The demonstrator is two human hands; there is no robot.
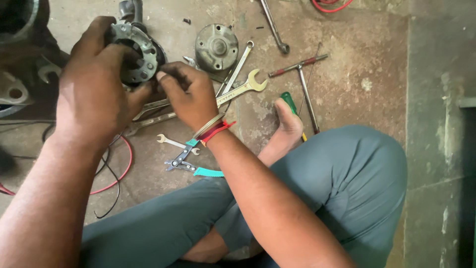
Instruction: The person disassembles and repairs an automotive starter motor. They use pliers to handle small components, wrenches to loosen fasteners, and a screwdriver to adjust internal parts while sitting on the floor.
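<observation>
Nearest the head camera, the person's forearms reach out over folded legs in grey-blue trousers [317, 188], with a bare foot [286, 130] resting on the concrete floor [357, 94]. The left hand [94, 89] is curled round the left side of a round metal motor housing [135, 53], fingers wrapped over its rim and gripping it above the floor. The right hand [191, 94], with bangles and red thread at the wrist, is nearly closed, its fingertips pinched together against the housing's lower right edge; what they pinch is too small to tell. The housing is grey, ring-shaped, greasy, with bolt holes around its flange. On the floor beyond lie a round end cover [216, 47], open-ended spanners [238, 89], a T-handle wrench [301, 74], a green-handled screwdriver [289, 102] and teal-handled pliers [191, 161].
</observation>
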